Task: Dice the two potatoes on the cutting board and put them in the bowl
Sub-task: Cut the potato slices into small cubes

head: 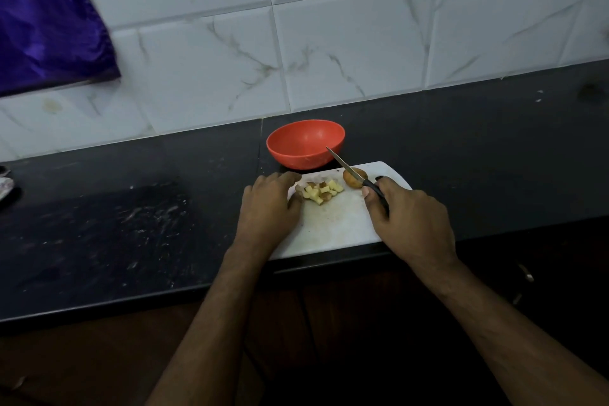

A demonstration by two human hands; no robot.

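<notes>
Potato dice [323, 192] heaped near the far left of the white cutting board [333, 227], one potato evidently cut up; second potato [354, 179] whole, unpeeled, near the board's far right corner. Red bowl [304, 143] just past the board's far edge, close to the wall side of the tabletop [131, 224], no dice inside. Left hand [268, 208] resting on the board's left edge, fingers loosely bent beside the heap, holding nothing. Right hand [408, 221] in a closed grip on the black handle of the knife [352, 171], blade angled across the whole potato, tip pointing at the bowl. Step in hand, by judgement: between potatoes, about halfway. Next move: either dice carried over the far edge into the bowl, or the whole potato drawn to mid-board and steadied by the left hand before the first cut; round shape likely to roll unless pinned. Tabletop dark, stone-like, dusted with pale smears towards the left. Behind, white marbled wall tiles [329, 43]; purple cloth [46, 16] hanging at upper left.
</notes>
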